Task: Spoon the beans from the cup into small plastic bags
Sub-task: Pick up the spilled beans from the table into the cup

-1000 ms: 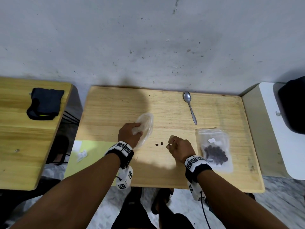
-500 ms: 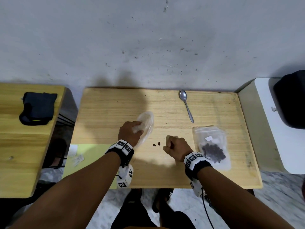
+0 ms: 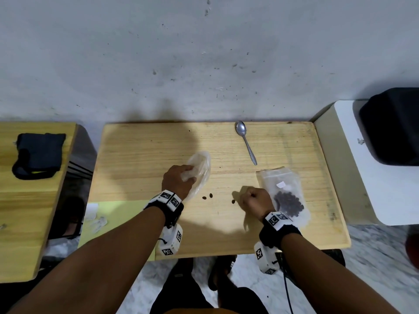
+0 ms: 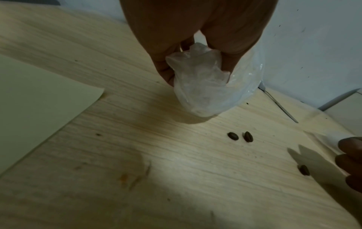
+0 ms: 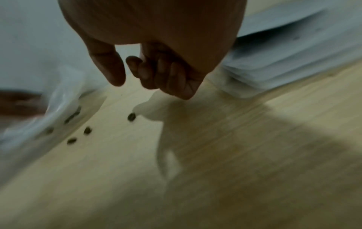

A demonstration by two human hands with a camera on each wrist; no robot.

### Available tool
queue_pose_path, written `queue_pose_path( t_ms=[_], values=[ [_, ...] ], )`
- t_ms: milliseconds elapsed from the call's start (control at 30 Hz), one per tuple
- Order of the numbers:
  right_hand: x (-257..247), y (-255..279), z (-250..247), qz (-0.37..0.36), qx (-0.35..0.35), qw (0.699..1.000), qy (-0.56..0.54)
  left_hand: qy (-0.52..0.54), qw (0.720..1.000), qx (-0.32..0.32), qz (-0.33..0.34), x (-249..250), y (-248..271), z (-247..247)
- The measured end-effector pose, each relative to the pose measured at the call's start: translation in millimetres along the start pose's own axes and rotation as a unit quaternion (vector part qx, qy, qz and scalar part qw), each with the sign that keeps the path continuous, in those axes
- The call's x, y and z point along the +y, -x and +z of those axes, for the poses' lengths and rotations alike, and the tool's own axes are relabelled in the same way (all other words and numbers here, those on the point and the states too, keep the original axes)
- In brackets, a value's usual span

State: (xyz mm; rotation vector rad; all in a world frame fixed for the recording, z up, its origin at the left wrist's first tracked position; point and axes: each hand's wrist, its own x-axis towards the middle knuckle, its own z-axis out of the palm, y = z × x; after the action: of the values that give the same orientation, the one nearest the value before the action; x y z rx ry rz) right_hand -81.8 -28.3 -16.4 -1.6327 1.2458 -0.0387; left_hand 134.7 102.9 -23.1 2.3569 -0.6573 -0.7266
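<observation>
My left hand [image 3: 181, 180] grips the bunched mouth of a clear empty plastic bag [image 3: 200, 164], which lies on the wooden table [image 3: 147, 150]. In the left wrist view my left hand [image 4: 197, 68] pinches the crumpled bag [image 4: 205, 94] between thumb and fingers. Two loose beans [image 3: 208, 196] lie just right of that bag, and a third bean [image 3: 233, 201] sits by my right hand [image 3: 249, 196]. That hand's fingers are curled, and the right wrist view shows nothing held in my right hand [image 5: 133, 72]. A sealed bag of beans [image 3: 288, 200] lies right of it. A metal spoon [image 3: 246, 143] lies at the back. No cup is in view.
A pale green sheet [image 3: 108, 214] overlaps the table's front left edge. A second wooden table with a black pouch [image 3: 36, 155] stands on the left. A white surface [image 3: 362, 177] with a black object [image 3: 394, 125] stands on the right. A grey wall runs behind.
My right hand has moved right, toward the filled bag, and a third bean now shows beside it. My left hand keeps its hold on the empty bag.
</observation>
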Motion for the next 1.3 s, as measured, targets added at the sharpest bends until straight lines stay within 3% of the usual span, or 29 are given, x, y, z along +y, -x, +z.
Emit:
queue_pose_path(
  t_ms=[133, 233, 567, 800, 867, 1000, 1133, 1200, 1300],
  values=[
    [13.3, 1.7, 9.3, -0.053, 0.008, 0.987, 0.154, 0.001, 1.000, -0.004, 0.000, 3.6, 5.8, 3.2],
    [21.6, 1.5, 12.5, -0.057, -0.036, 0.983, 0.173, 0.003, 1.000, -0.006, -0.003, 5.2, 9.6, 4.4],
    [16.0, 2.2, 10.8, -0.119, -0.031, 0.961, 0.246, 0.009, 1.000, -0.001, -0.018, 1.5, 18.2, 5.0],
    [17.1, -0.8, 16.9, -0.127, -0.092, 0.943, 0.293, 0.019, 0.999, 0.008, -0.033, -4.6, 22.2, 5.5],
    [16.1, 0.8, 17.6, -0.122, -0.105, 0.954, 0.253, 0.017, 0.999, 0.008, -0.036, -6.3, 22.1, 5.2],
    [4.3, 4.3, 15.2, -0.049, -0.054, 0.993, 0.088, 0.005, 0.999, 0.012, -0.032, -8.9, 21.2, 3.4],
    [-6.7, 4.4, 13.9, 0.043, -0.077, 0.988, -0.126, 0.011, 0.999, 0.021, -0.035, -10.4, 18.1, 0.9],
    [-14.5, 4.0, 17.2, 0.036, -0.081, 0.985, -0.147, 0.004, 0.999, 0.020, -0.031, -11.6, 16.6, -0.7],
    [-24.5, 0.1, 28.1, -0.003, -0.086, 0.994, -0.061, -0.005, 0.999, 0.020, -0.029, -15.1, 13.3, -4.7]
  ],
)
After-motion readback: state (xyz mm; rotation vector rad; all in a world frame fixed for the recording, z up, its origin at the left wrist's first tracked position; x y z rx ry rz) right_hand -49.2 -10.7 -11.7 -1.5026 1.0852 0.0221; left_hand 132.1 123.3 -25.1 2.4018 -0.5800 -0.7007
